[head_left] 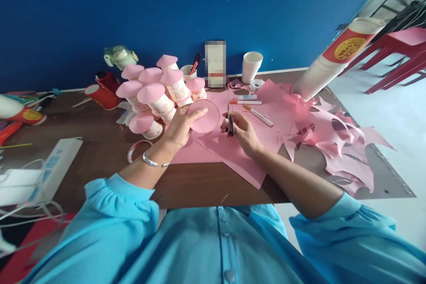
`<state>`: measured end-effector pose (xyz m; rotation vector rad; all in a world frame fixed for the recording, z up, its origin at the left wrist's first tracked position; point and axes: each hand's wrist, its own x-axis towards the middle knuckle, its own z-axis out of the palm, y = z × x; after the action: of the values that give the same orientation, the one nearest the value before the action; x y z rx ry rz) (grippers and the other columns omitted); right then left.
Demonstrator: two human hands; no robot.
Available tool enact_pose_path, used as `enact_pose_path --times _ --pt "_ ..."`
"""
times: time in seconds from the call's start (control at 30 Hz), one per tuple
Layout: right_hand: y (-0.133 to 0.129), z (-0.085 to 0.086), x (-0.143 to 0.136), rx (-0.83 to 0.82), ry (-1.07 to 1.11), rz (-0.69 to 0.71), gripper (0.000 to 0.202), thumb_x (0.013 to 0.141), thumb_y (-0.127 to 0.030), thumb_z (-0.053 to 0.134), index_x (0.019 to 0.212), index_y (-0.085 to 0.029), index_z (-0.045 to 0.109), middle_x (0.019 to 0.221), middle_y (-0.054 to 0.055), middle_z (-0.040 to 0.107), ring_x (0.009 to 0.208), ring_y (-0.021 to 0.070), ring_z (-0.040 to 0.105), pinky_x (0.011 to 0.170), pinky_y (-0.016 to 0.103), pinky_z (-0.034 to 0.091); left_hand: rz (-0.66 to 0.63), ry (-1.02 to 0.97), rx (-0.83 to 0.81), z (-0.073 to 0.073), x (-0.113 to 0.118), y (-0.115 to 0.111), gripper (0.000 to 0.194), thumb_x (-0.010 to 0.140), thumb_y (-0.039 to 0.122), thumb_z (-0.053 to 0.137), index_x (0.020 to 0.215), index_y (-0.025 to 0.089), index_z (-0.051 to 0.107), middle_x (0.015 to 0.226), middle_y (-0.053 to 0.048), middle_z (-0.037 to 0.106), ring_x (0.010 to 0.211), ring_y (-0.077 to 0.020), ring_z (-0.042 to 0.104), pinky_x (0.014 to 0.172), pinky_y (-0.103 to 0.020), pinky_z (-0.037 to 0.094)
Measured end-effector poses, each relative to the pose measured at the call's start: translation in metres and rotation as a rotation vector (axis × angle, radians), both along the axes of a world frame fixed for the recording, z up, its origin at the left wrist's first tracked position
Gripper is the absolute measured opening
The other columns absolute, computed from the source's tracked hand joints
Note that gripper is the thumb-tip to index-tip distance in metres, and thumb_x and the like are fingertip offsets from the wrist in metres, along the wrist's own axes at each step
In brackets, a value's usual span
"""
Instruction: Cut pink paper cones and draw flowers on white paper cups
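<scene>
Bright-blue buttoned cloth shirt point(199, 244) sits closest, against the counter's point(199, 182) front edge. Over flat pink paper sheets point(244, 159) near that edge, the left hand point(182, 124) pinches a round pink paper disc point(209, 117), thumb on top; the right hand's point(246, 133) fingers curl through black-handled metal scissors point(232, 127). Cutting out seems the step; trimming would call for bringing rim and blades together. Fingers beneath the disc are hidden, the blades' gap is unclear, and the counter's left end is cut off.
</scene>
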<state>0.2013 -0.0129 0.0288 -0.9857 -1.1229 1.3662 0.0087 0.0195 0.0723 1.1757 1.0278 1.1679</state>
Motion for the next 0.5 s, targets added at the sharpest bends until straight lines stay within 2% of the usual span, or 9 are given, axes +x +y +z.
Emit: enact_pose_path --times 0.17,0.33,0.5 --pt "-0.008 -0.007 -0.005 0.007 -0.051 0.160 0.060 0.082 -0.070 0.078 0.113 -0.021 0.060 0.081 0.000 0.064 0.070 0.0139 0.059 0.061 0.027 0.046 0.040 -0.053 -0.025 -0.009 -0.006 0.008 0.031 0.067 0.039 0.092 0.087 0.018 0.079 0.088 -0.003 0.078 0.080 -0.0180 0.068 0.076 -0.030 0.055" --pt "-0.011 -0.012 -0.004 0.051 -0.076 0.195 0.057 0.090 -0.067 0.072 0.121 -0.021 0.062 0.082 0.001 0.064 0.073 0.0148 0.059 0.063 0.028 0.048 0.060 -0.040 -0.014 -0.008 -0.017 0.008 0.029 0.067 0.038 0.090 0.084 0.018 0.078 0.086 -0.002 0.077 0.083 -0.0198 0.067 0.078 -0.030 0.054" --pt "-0.011 -0.011 -0.003 0.049 -0.108 0.184 0.060 0.089 -0.068 0.073 0.122 -0.019 0.064 0.080 0.001 0.065 0.070 0.0139 0.057 0.063 0.029 0.048 0.076 0.006 -0.024 -0.014 -0.023 0.008 0.031 0.067 0.041 0.090 0.082 0.017 0.078 0.080 -0.002 0.075 0.077 -0.0185 0.064 0.074 -0.030 0.052"
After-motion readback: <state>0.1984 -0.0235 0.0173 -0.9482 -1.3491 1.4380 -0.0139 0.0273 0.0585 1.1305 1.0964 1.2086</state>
